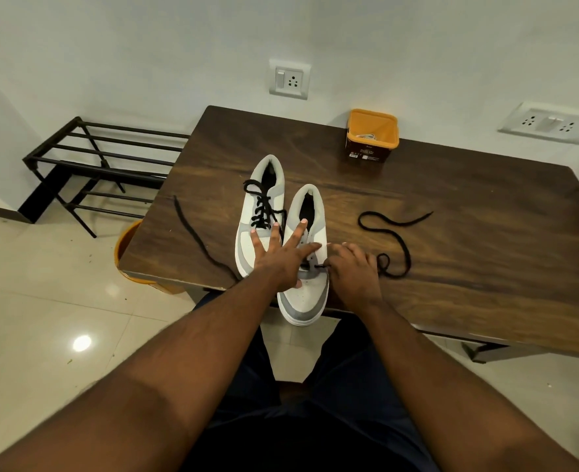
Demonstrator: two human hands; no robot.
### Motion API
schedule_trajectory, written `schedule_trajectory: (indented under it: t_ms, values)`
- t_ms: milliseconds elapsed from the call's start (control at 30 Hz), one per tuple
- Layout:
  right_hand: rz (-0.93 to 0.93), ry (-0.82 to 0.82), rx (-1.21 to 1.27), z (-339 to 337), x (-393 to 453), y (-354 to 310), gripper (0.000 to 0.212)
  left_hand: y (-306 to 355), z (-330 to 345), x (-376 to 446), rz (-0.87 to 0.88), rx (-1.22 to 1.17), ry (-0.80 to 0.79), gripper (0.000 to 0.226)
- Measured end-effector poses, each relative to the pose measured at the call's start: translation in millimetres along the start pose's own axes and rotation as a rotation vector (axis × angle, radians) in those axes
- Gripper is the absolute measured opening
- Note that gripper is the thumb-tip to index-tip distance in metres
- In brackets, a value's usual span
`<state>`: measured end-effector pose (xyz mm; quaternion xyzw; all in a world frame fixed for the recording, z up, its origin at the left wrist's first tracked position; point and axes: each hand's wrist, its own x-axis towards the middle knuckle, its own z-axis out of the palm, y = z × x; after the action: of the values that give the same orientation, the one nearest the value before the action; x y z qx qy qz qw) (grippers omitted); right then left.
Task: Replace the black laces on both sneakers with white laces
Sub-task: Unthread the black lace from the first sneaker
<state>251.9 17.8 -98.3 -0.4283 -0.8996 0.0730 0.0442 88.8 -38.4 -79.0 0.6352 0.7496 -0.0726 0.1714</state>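
Note:
Two white-and-grey sneakers stand side by side on the wooden table (451, 233), toes toward me. The left sneaker (264, 199) still carries a black lace in its upper eyelets. My left hand (283, 253) lies flat with fingers spread across both shoes, pressing the right sneaker (307, 294). My right hand (353, 267) pinches a black lace (397, 233) at a low eyelet of the right sneaker; the lace trails in loops over the table to the right. Another stretch of black lace (192, 229) lies left of the shoes. White laces (366, 135) sit in an orange tub (371, 137).
The right sneaker's toe overhangs the table's near edge. A black metal shoe rack (100, 165) stands on the floor at the left. An orange bucket (128, 247) sits under the table's left corner. Wall sockets are behind the table.

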Motion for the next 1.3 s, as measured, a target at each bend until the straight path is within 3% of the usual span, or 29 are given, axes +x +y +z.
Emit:
schedule_trajectory:
  t_ms: [100, 167, 267, 367, 400, 467, 533, 600, 733, 900, 1033, 1200, 1300]
  values:
    - [0.0, 0.063, -0.098, -15.3, 6.8, 19.0, 0.024, -1.2, -1.0, -0.3, 0.012, -0.001, -0.002, 0.09]
    - [0.204, 0.143, 0.02, -21.2, 15.6, 43.8, 0.017, -0.9, -1.8, -1.0, 0.006, -0.006, -0.005, 0.09]
    - [0.601, 0.355, 0.395, -28.3, 26.5, 76.1, 0.012, 0.0, -0.1, 1.4, -0.003, -0.012, -0.012, 0.091]
    - [0.741, 0.323, 0.389, -28.9, 25.9, 75.0, 0.014, -0.1, 1.8, 2.8, 0.001, -0.013, -0.015, 0.093]
    - [0.719, 0.277, 0.36, -27.5, 22.4, 66.9, 0.021, -0.3, 2.0, 3.1, 0.005, -0.014, -0.012, 0.093]
    - [0.501, 0.19, 0.276, -19.6, 14.2, 46.6, 0.039, 0.4, 0.8, 3.2, 0.007, -0.012, -0.009, 0.092]
    - [0.198, 0.079, 0.161, -6.5, 6.2, 23.7, 0.038, 1.7, 0.1, 1.5, 0.001, -0.016, -0.009, 0.092]
    - [0.041, -0.003, 0.109, 7.8, 0.9, 8.7, 0.032, 3.3, 0.3, 1.3, -0.004, -0.011, -0.003, 0.091]
    - [0.093, -0.033, 0.126, 18.9, -3.1, -2.7, 0.028, 4.2, 1.0, -0.1, -0.012, -0.001, -0.003, 0.091]
    - [-0.073, 0.032, -0.024, 14.3, -7.8, 8.3, 0.017, 2.3, 2.9, 0.9, 0.002, -0.01, 0.001, 0.093]
    - [-0.128, 0.041, -0.224, -14.3, -0.4, 28.9, 0.02, -1.5, 2.0, 0.7, 0.011, -0.016, -0.003, 0.091]
    - [0.14, 0.067, -0.272, -54.7, 4.0, 86.4, 0.023, 0.0, 3.0, 0.9, 0.001, -0.008, 0.004, 0.091]
    - [0.237, 0.04, -0.187, -51.5, 10.6, 73.2, 0.028, 1.3, 5.0, 0.4, -0.006, -0.019, 0.007, 0.09]
